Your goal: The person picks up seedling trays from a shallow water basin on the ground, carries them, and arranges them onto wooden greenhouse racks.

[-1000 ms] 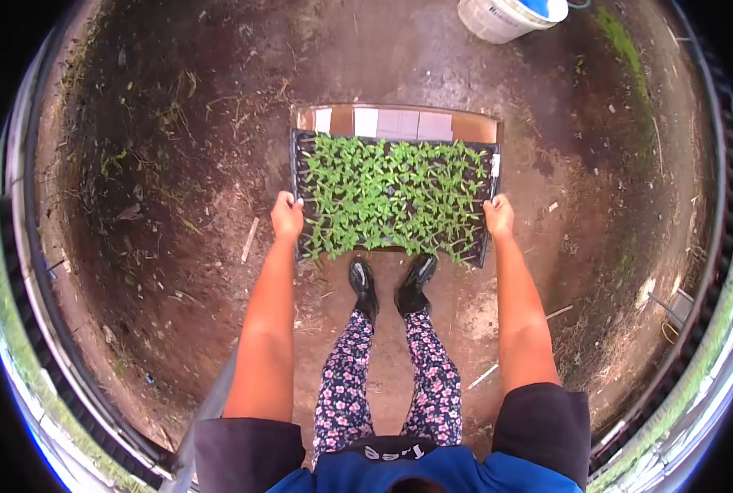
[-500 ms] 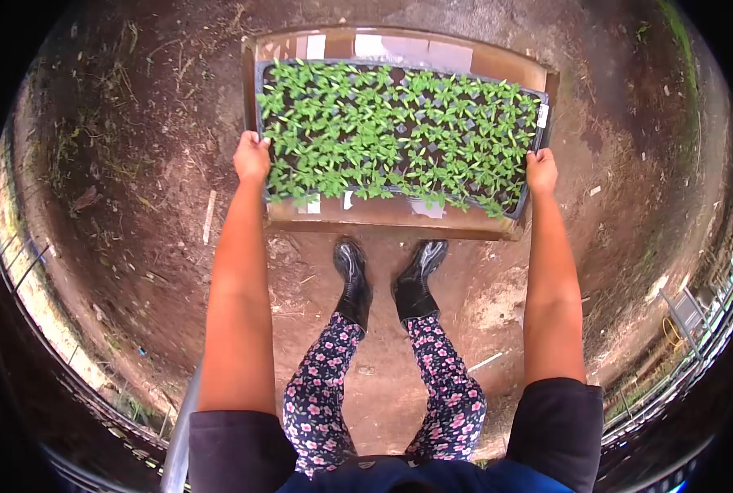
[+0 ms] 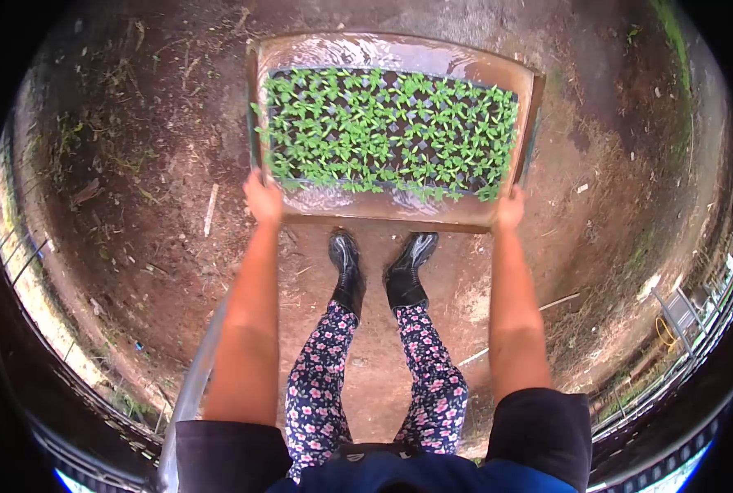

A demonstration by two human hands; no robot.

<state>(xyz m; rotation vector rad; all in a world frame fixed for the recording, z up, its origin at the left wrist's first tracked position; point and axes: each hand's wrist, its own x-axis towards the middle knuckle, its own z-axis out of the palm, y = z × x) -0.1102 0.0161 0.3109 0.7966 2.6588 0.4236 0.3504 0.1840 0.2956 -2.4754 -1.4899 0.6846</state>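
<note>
A dark seedling tray (image 3: 393, 129) full of small green plants lies in brown, rippling water inside a wide rectangular basin (image 3: 391, 215). At the basin's near left corner is my left hand (image 3: 264, 197), its fingers at the rim and blurred. My right hand (image 3: 510, 208) is at the near right corner, its fingers partly hidden by the rim. Neither hand touches the seedling tray. Whether the hands grip the basin or only rest against it is unclear.
Two black rubber boots (image 3: 347, 267) stand on the brown dirt ground just below the basin. A grey metal pipe (image 3: 192, 394) runs beside the left arm. At the far right is a metal frame (image 3: 680, 316) with a yellow coil.
The seedling tray has gone down from my hands into the basin's water, which now ripples. Both hands have left its ends and moved nearer to me, to the basin's near corners.
</note>
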